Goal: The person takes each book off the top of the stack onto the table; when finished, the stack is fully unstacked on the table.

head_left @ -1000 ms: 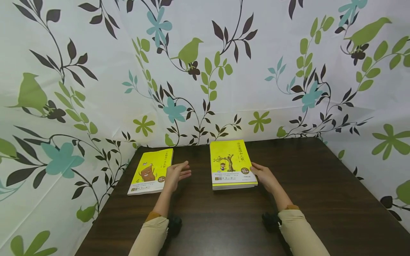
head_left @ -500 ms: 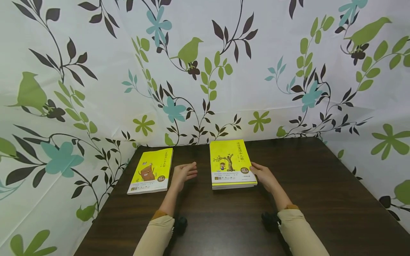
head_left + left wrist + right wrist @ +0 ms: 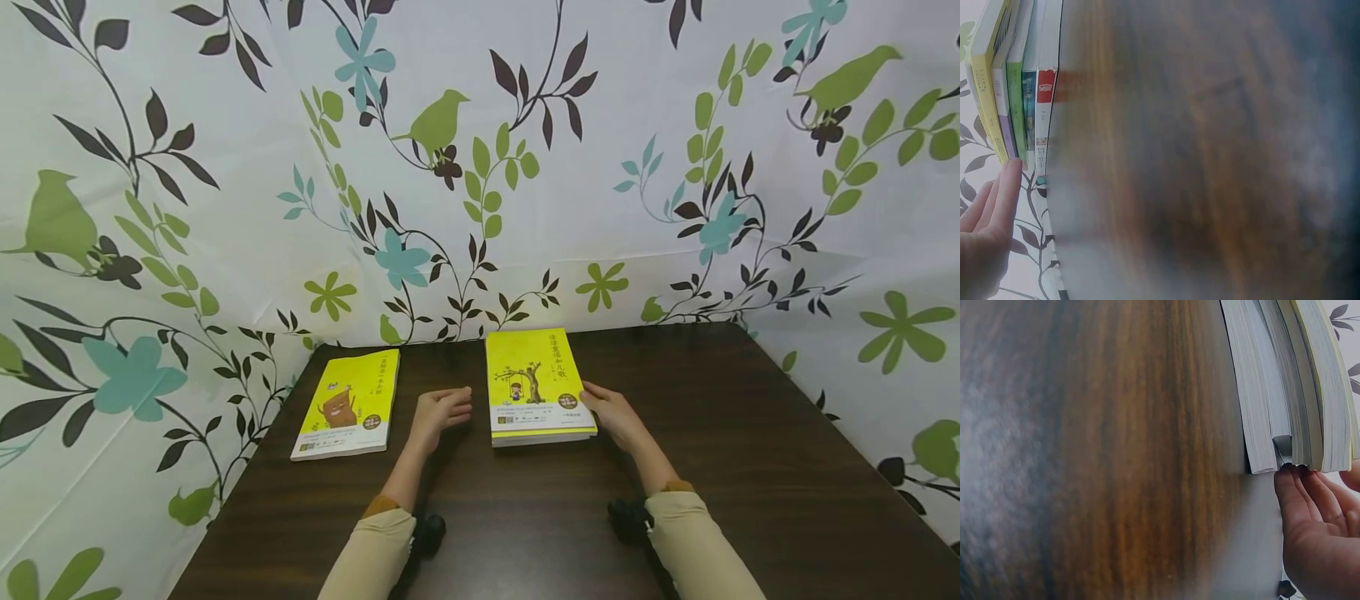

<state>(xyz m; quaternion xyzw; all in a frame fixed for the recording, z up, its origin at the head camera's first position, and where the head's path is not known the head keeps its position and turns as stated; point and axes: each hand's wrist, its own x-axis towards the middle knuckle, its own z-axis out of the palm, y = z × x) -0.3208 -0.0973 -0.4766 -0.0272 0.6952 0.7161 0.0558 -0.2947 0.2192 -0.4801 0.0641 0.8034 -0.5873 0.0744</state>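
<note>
A stack of books (image 3: 534,375) lies near the table's far edge, topped by a yellow picture-covered book. My left hand (image 3: 438,419) hovers just left of the stack, fingers extended, holding nothing. In the left wrist view its fingertips (image 3: 1014,164) point at the coloured spines (image 3: 1016,94), and I cannot tell whether they touch. On the other side, my right hand (image 3: 613,419) meets the stack's lower right edge. The right wrist view shows its fairly straight fingers (image 3: 1316,494) against the page edges (image 3: 1285,381), with the thumb partly out of frame.
Another yellow-and-white book (image 3: 348,404) lies to the left on the dark wooden table (image 3: 525,525). A white cloth (image 3: 637,83) printed with leaves and birds hangs behind and beside the table.
My left hand has moved right, away from the left book and towards the stack. My right hand has stayed at the stack's edge. The head view has shifted slightly.
</note>
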